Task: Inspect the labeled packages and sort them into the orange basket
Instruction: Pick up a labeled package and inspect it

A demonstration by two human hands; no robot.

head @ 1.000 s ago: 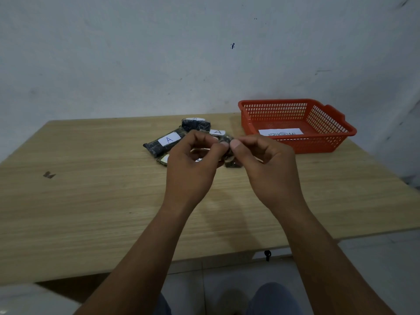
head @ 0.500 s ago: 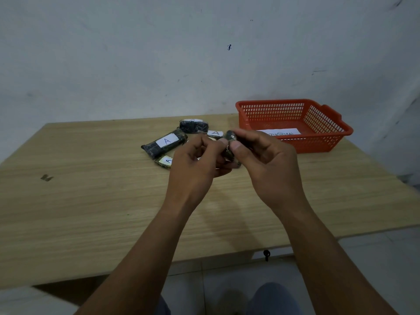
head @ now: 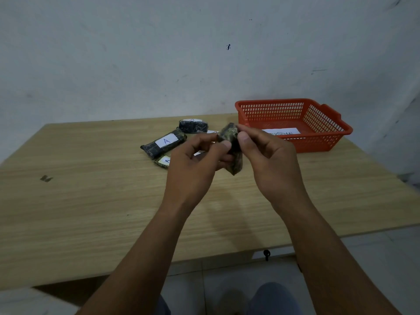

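Note:
A small dark package [head: 231,146] is held above the table between both hands. My left hand [head: 195,169] pinches its left side with thumb and fingers, and my right hand [head: 266,160] pinches its upper right edge. Its label is not visible from here. Behind the hands lie more dark packages: a long one with a white "A" label [head: 164,143], another at the back [head: 193,125], and a small one [head: 162,161] partly hidden by my left hand. The orange basket [head: 327,144] stands at the back right with a white paper label [head: 281,132] on its floor.
The wooden table [head: 91,201] has a small dark mark [head: 46,178] at the left. A white wall rises behind the table. Tiled floor and my knees show below the near edge.
The held package has turned in my fingers and now stands more upright and shows more of itself. Both hands stayed in about the same spot above the table.

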